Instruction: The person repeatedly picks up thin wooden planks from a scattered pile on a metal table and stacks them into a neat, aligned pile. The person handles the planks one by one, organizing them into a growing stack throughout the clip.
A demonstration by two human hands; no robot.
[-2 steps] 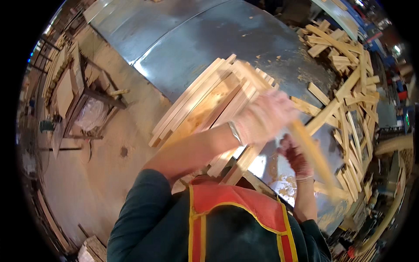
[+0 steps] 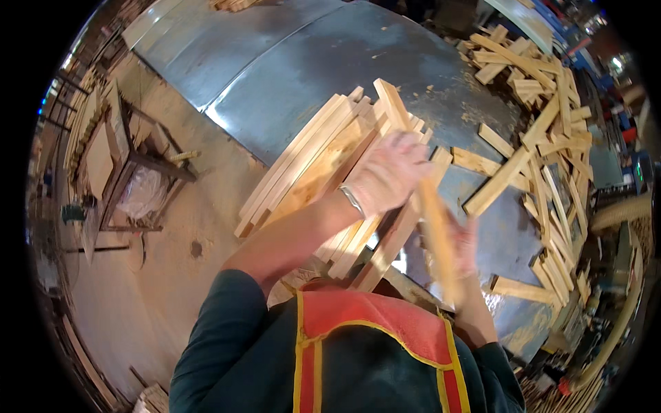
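In a pale work glove, my left hand is closed around a wooden strip and holds it over the stack. The strip slants from beyond the hand back toward my right forearm, its near end blurred. My right hand, also gloved, is just right of the strip's near half. Motion smears its fingers, and I cannot tell whether they touch the wood. Beneath and left of my left hand lies a stack of wooden strips, side by side and roughly parallel, on the metal table.
A jumbled heap of wooden pieces covers the table's right side, with sawdust around it. Off to the left stands a low wooden stand with a plastic bag underneath. A ribbed hose curves along the far right.
My left hand has moved left with the wooden strip, bringing it over the stack. My right hand has shifted slightly and is now beside the strip's near half.
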